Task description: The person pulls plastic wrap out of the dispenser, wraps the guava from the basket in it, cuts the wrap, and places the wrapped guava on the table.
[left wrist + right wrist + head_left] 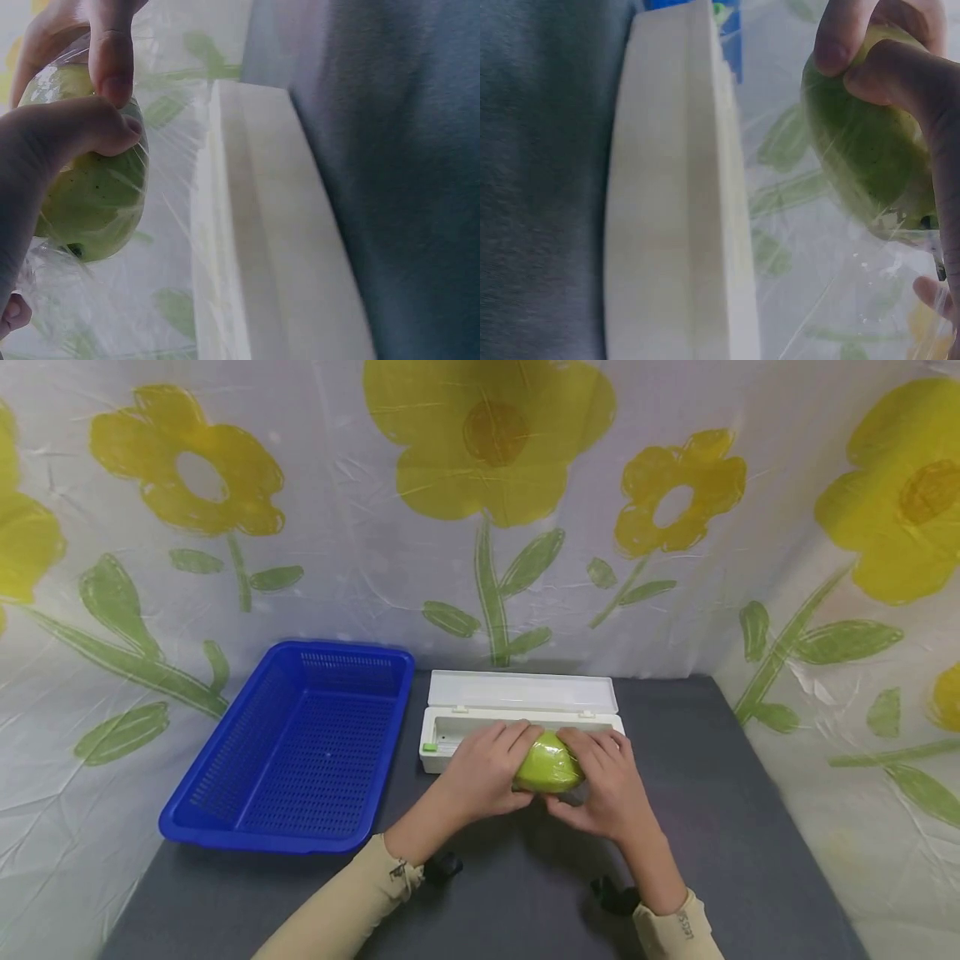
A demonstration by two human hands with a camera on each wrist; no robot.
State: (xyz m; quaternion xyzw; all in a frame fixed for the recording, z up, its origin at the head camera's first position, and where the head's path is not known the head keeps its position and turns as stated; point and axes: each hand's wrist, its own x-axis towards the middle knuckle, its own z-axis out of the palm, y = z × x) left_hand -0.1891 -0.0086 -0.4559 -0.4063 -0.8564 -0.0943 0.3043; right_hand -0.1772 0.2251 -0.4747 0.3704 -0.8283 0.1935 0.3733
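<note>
The left hand (491, 768) has its fingers and thumb curled on one side of a green fruit (551, 764), and the right hand (606, 777) grips the other side, so the fruit sits raised between the two. Clear film (56, 262) lies over the fruit, tight and shiny on top, while loose, creased film hangs from its lower end. The covering looks partly done: the upper side appears wrapped, but the slack seems yet to be gathered in. Whether the film is cut free of its box cannot be told. Just beyond the hands is that white box (432, 763), its lid (522, 692) tipped open, with a green slider (430, 747) at its left end. Left of the left hand, a blue basket (262, 842) stands on the desk (712, 793).
</note>
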